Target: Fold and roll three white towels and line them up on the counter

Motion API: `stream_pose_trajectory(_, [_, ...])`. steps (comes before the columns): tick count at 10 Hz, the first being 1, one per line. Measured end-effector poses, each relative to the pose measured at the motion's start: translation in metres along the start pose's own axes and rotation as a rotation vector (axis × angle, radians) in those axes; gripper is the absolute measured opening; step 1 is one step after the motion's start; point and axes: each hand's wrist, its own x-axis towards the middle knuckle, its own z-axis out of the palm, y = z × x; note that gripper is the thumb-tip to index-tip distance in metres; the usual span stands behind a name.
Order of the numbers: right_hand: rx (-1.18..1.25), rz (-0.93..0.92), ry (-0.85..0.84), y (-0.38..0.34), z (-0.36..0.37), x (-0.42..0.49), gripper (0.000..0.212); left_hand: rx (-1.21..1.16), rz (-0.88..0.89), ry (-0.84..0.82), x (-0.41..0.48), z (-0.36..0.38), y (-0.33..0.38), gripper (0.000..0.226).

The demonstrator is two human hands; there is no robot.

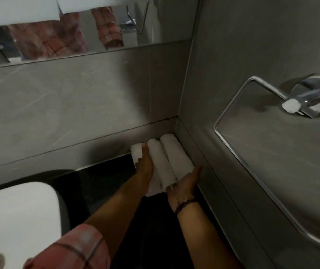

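dark counter (100, 183) corner, three rolled towels (161, 162) touching; left hand (145, 165) and right hand (186, 181) press flat-fingered; uneven pushing could unroll one.

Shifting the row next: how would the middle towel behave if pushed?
The middle towel is soft cloth, so it would probably squash, not slide. Its near end looks loose and may unroll. Flanked by the left towel and right towel, it likely won't roll.
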Motion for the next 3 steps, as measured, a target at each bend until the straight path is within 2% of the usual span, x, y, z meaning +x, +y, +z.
stream_pose_trajectory(1, [-0.020,-0.029,-0.030,0.001,-0.006,0.003,0.085,-0.027,-0.051,0.040,0.097,0.000,-0.040,0.209])
stream_pose_trajectory(2, [-0.012,-0.027,-0.030,0.002,-0.006,0.005,0.084,-0.062,-0.036,0.042,0.168,-0.007,-0.067,0.189])
stream_pose_trajectory(3, [-0.040,-0.030,-0.040,0.004,-0.012,-0.004,0.081,-0.047,-0.079,0.046,0.113,0.000,-0.052,0.181])
